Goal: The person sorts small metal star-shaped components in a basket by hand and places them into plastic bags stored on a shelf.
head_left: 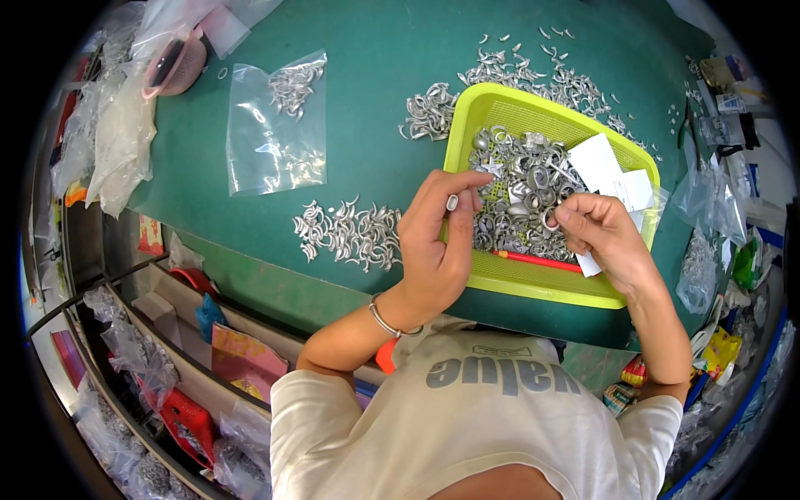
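Note:
A lime-green plastic basket [463, 133] holds a heap of silver metal rings and small castings [533, 179]. Over its left side, the curled fingers of my left hand [435, 242] pinch a small oval silver piece [452, 202], which looks like a ring. Thumb and forefinger of my right hand [607, 237] close on a silver ring [550, 218] at the heap's right edge. A red pen [533, 260] lies in the basket below the heap. White paper slips [596, 162] rest along the basket's right side.
Curved silver pieces lie on the green table in piles: one left of my hand [350, 235], one beside the basket [432, 112], more behind it [575, 87]. A clear bag [275, 154] partly holds similar pieces. A pink basket [179, 67] stands far left; drawers [179, 333] sit lower left.

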The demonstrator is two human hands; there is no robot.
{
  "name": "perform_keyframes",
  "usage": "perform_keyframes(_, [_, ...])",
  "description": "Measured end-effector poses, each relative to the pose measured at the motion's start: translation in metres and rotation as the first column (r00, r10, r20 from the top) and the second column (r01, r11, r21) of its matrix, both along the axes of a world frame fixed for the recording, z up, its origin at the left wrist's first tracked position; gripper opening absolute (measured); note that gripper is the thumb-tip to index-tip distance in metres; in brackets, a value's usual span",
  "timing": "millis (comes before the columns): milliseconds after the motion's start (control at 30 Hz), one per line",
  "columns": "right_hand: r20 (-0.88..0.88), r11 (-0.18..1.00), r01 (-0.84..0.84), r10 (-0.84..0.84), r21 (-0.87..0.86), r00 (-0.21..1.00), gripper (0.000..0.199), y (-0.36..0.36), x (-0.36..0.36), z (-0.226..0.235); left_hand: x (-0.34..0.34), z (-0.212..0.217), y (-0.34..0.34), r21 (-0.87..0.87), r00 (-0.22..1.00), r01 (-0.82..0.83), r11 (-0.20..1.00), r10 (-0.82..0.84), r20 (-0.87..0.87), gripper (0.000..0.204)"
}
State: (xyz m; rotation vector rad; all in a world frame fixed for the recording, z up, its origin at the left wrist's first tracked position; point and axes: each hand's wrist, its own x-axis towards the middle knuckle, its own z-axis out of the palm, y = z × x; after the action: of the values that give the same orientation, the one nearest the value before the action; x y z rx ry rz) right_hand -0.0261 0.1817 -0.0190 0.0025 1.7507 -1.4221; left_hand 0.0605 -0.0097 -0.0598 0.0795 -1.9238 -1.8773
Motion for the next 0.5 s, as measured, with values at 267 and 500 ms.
perform_keyframes(267, [-0.119, 0.999, -0.034, 0.037, 0.034, 0.992, 0.018, 0.004, -0.001, 0.000, 0.000, 0.000, 0.000, 0.008, 1.000, 0.004, 1.000, -0.004, -0.004, 0.021])
perform_keyframes(500, [-0.435, 0.990, -0.053, 0.105, 0.128, 0.894, 0.017, 0.011, -0.010, -0.012, 0.001, 0.000, 0.000, -0.002, 1.000, 0.012, 1.000, -0.012, 0.003, 0.021])
